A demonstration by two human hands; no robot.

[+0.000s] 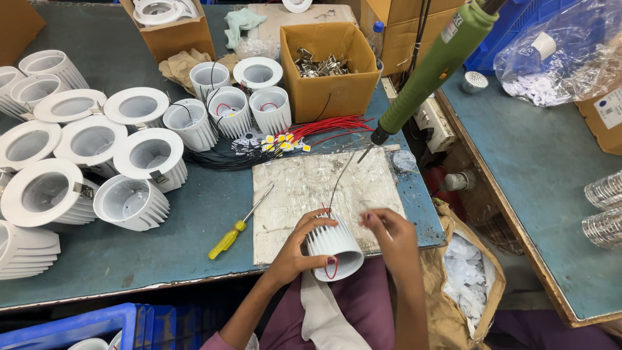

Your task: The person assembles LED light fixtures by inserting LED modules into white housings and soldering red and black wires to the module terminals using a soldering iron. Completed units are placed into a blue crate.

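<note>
Nearby, behind the cardboard box [330,87] of metal clips [319,65], left hand [297,249] grips a white finned housing [335,247] at the tabletop [194,214] edge, right hand [389,236] pinching its wire [337,185].

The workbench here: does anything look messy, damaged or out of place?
A few things. The work mat on the table is scratched and stained. Red and black wires lie in a loose tangle behind it. A yellow-handled screwdriver lies askew beside the mat. The white finned housing in the left hand looks intact.
</note>
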